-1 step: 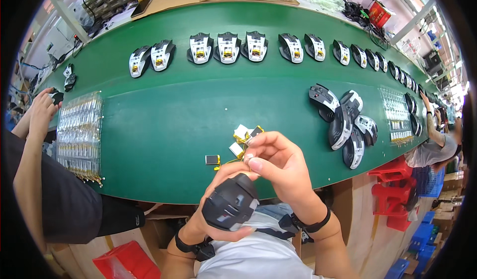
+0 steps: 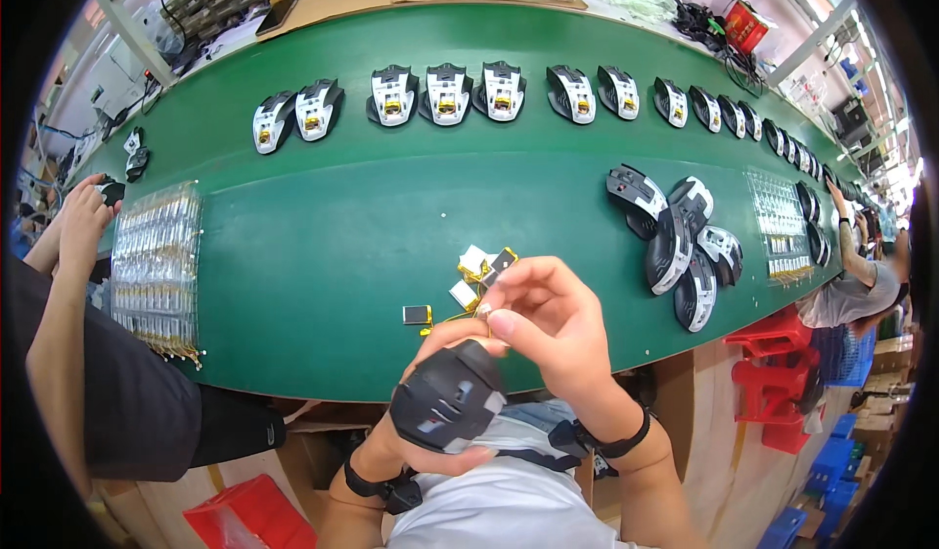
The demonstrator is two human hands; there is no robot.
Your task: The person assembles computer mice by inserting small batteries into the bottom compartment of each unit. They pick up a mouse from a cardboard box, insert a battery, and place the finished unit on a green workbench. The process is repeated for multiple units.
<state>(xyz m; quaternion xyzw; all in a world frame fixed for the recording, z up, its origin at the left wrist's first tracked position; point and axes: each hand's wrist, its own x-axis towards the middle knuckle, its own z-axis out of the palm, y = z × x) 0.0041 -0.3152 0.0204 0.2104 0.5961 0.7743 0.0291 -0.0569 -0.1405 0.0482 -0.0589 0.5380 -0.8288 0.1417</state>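
My left hand [image 2: 440, 462] is wrapped around a black computer mouse [image 2: 448, 399], held tilted close to my body below the table's near edge. Thumb and fingertips of my right hand [image 2: 567, 339] pinch a small white connector [image 2: 484, 309] just beyond the mouse. Thin yellowish wires run from it toward a little heap of flat battery cells [image 2: 473, 258] with yellow tape. One battery cell [image 2: 418, 315] with a dark face lies apart to the left. Part of the connector is hidden by my fingertips, and the mouse's underside is out of sight.
Several opened mice [image 2: 448, 94] stand in a row along the green table [image 2: 323, 226]. More mice [image 2: 671, 246] are piled at right. Battery trays lie at left [image 2: 156, 265] and right [image 2: 780, 218]. A co-worker's hands [image 2: 86, 218] hold something dark at far left; another person's arm [image 2: 853, 246] reaches in at right.
The mouse in my left hand has shifted slightly left. My right hand has moved very little and keeps its pinch.
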